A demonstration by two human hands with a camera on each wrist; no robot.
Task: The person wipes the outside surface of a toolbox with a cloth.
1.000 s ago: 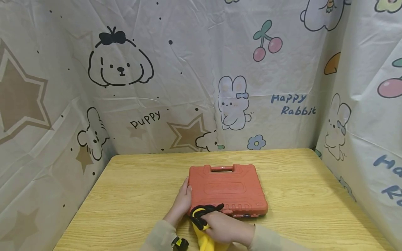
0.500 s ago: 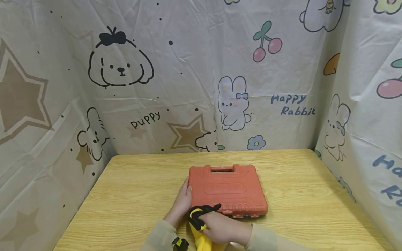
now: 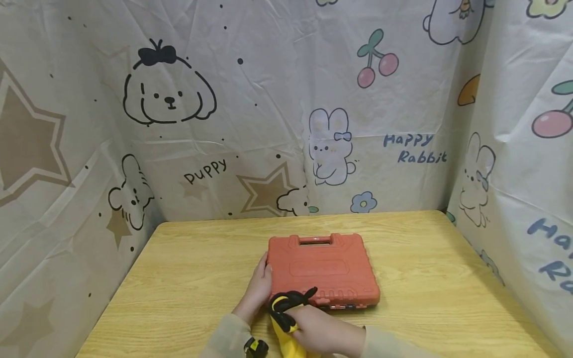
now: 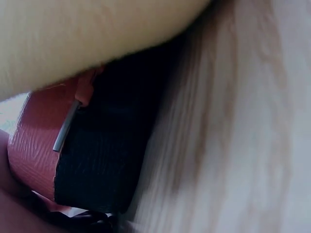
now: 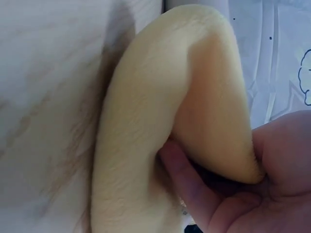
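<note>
A red toolbox-like case point(image 3: 324, 268) with a black base lies closed on the table, handle at the far side. My left hand point(image 3: 258, 288) rests along its left side, fingers fairly straight and thumb at the lid's edge. The left wrist view shows the case's side point(image 4: 36, 136) with a metal pin; the fingertips are hidden there. At the case's near left corner, my right hand point(image 3: 320, 325) holds a bunched fuzzy yellow cloth point(image 3: 290, 345) with black parts against the front edge. In the right wrist view, fingers pinch into a fold of the cloth point(image 5: 131, 126).
The case stands on a wood-grain table point(image 3: 201, 278). Patterned fabric point(image 3: 250, 99) hangs behind it and at both sides. A small black object point(image 3: 256, 347) with a yellow-green mark sits near my left sleeve; whether it touches the table I cannot tell.
My right hand and the cloth shift slightly left, then slightly back right, along the case's near edge. The head view pans a little. My left hand and the case stay in place.
</note>
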